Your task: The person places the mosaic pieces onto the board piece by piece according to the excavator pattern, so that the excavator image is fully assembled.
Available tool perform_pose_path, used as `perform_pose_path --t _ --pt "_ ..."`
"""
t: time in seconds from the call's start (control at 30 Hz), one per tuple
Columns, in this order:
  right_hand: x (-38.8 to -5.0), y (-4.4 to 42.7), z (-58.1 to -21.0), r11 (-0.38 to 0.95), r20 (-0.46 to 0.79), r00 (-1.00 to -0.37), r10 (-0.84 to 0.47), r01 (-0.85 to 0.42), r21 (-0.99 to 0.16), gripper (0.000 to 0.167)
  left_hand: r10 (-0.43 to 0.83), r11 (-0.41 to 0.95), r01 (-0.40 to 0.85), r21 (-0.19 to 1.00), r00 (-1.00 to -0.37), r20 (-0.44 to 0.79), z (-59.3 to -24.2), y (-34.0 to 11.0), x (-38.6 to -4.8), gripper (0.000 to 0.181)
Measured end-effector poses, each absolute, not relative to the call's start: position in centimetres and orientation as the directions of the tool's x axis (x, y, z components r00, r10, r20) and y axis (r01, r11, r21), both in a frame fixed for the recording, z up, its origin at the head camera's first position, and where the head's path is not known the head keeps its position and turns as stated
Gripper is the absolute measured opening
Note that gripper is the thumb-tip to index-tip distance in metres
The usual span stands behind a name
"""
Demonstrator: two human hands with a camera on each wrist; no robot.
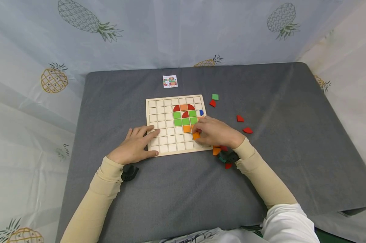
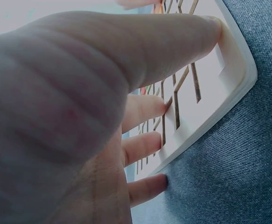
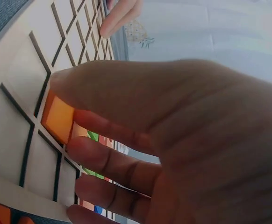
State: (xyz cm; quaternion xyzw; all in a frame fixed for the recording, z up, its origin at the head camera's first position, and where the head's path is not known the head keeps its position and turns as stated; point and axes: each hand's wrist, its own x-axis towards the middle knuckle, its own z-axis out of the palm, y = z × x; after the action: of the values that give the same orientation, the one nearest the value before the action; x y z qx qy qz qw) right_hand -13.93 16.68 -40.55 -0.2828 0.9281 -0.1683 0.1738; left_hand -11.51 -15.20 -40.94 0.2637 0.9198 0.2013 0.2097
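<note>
A wooden grid board (image 1: 160, 111) lies on the table, with green, orange, dark red and blue pieces set in its cells toward the right. My left hand (image 1: 135, 145) rests across the board's left edge, fingers spread and straight, its thumb (image 2: 173, 44) on the near corner. Over the lower right part, my right hand (image 1: 219, 132) pinches an orange square tile (image 3: 60, 120) between thumb and fingers, at a grid cell. The tile looks slightly tilted in the right wrist view. Part of the board's right side is hidden under this hand.
A small printed pattern card (image 1: 170, 81) lies beyond the board. To the right are a loose green square (image 1: 215, 97) and several red pieces (image 1: 240, 118). Orange (image 1: 216, 151) and red pieces (image 1: 228, 166) lie by the right wrist, partly covered. A patterned curtain (image 1: 170, 33) hangs behind the table.
</note>
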Motion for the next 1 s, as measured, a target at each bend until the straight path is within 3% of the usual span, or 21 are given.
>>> perform_pose_path --t 0.57,0.77,1.0 --pt "-14.4 17.6 -39.6 0.808 -0.249 -0.819 -0.517 -0.372 -0.456 0.015 0.565 0.783 0.396 0.480 -0.775 -0.282 -40.9 -15.1 -11.6 0.077" --pt "-14.9 20.0 -38.1 0.872 -0.329 -0.839 -0.433 -0.296 -0.390 0.027 0.573 0.777 0.398 0.488 -0.769 -0.284 -40.9 -15.2 -11.6 0.076" --pt "-15.1 21.5 -38.2 0.929 -0.480 -0.811 -0.335 -0.199 -0.312 0.037 0.569 0.783 0.395 0.481 -0.768 -0.294 -41.2 -15.2 -11.6 0.079"
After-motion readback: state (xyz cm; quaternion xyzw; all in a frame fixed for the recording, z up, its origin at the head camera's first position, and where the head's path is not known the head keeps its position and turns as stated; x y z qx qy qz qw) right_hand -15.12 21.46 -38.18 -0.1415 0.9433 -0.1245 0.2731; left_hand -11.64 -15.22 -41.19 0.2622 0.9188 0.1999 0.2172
